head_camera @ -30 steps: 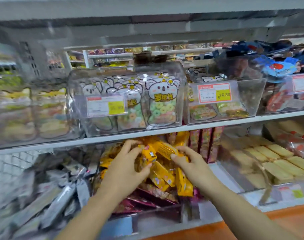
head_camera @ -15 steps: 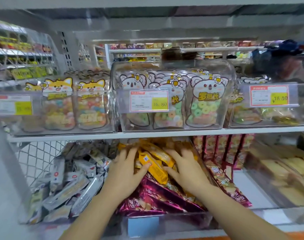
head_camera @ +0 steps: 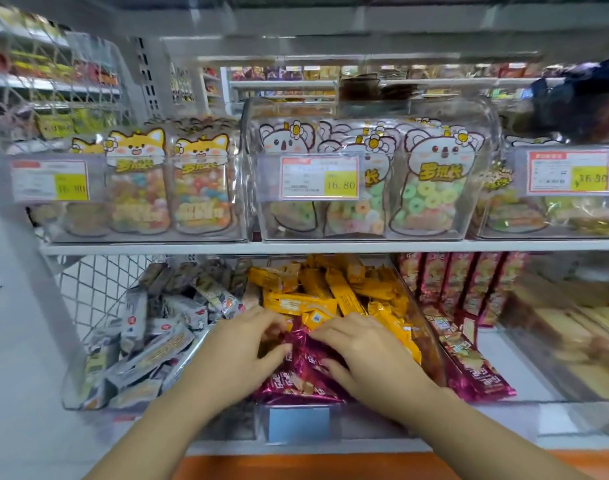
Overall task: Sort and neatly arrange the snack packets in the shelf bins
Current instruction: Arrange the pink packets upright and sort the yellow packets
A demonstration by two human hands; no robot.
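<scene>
A clear bin [head_camera: 431, 341] on the lower shelf holds a heap of yellow snack packets [head_camera: 334, 292] at the back and shiny magenta packets [head_camera: 299, 375] at the front. My left hand [head_camera: 240, 351] and my right hand [head_camera: 362, 351] both rest on the magenta packets, fingers curled and pinching the foil at the top of the pile. The packets under my palms are hidden.
Grey-white packets [head_camera: 157, 327] fill the bin to the left. Magenta packets [head_camera: 469, 355] stand and lie loose to the right, beside a bin of pale biscuits [head_camera: 573, 334]. The upper shelf [head_camera: 331, 247] carries clear bins of gummy bags [head_camera: 431, 188] with price tags [head_camera: 319, 177].
Both hands have let go of the yellow packets and dropped forward onto the magenta packets. The view has shifted left and closer to the shelf.
</scene>
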